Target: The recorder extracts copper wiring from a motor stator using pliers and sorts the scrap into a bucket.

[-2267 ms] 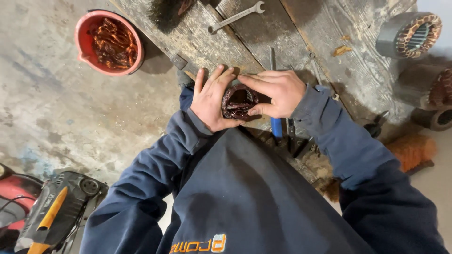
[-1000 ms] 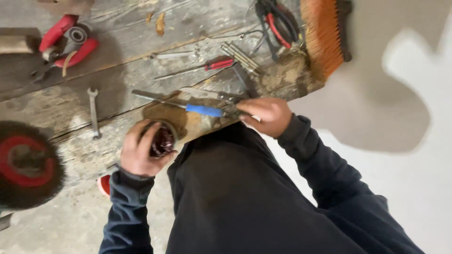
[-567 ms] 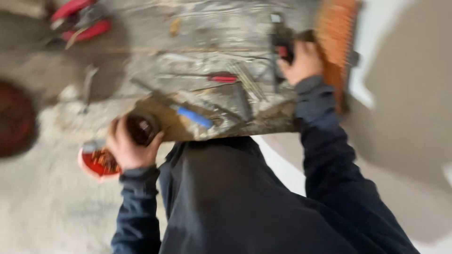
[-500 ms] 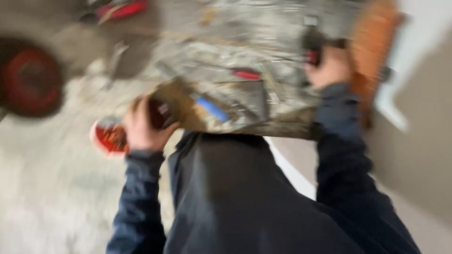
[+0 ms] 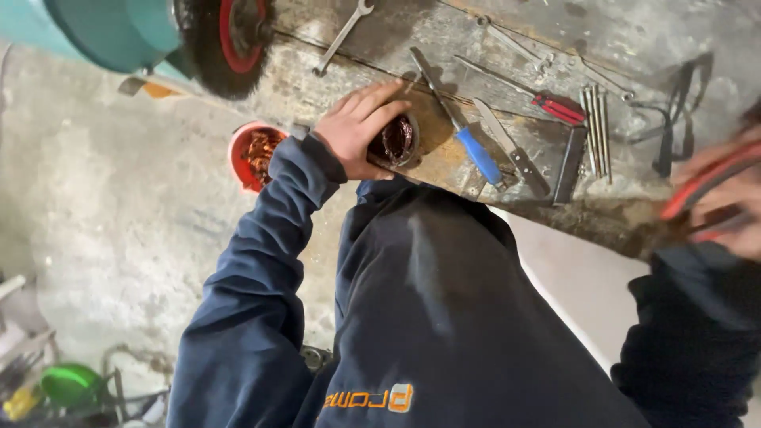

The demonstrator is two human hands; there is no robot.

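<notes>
On a worn wooden workbench (image 5: 444, 47), seen from above, a person in a dark blue sweatshirt steadies a small round motor stator (image 5: 395, 141) with copper-coloured windings near the bench's front edge. The left hand (image 5: 357, 131) is wrapped around the stator, fingers curled over its top and far side, holding it firmly against the wood. At the far right edge of the view, the right hand (image 5: 725, 198) is blurred by motion; it is closed around a red-and-black handled tool (image 5: 701, 194) — its working end cannot be made out.

Just beside the stator lies a blue-handled screwdriver (image 5: 456, 119), its shaft pointing away from the person, and next to that a dark-handled knife (image 5: 511, 149). Further right sit a flat dark metal bar (image 5: 569, 165), a red-handled screwdriver (image 5: 539, 97) and a bundle of thin metal rods (image 5: 596, 123). An open-ended spanner (image 5: 342, 36) rests near the bench's back left.

Below the bench's left end, on the concrete floor (image 5: 95, 198), stands a red bucket (image 5: 238, 150) filled with copper wire scraps. A black wire wheel with a red hub (image 5: 222, 40) hangs over the bench's left corner — beside it, part of a teal machine housing (image 5: 111, 32).
</notes>
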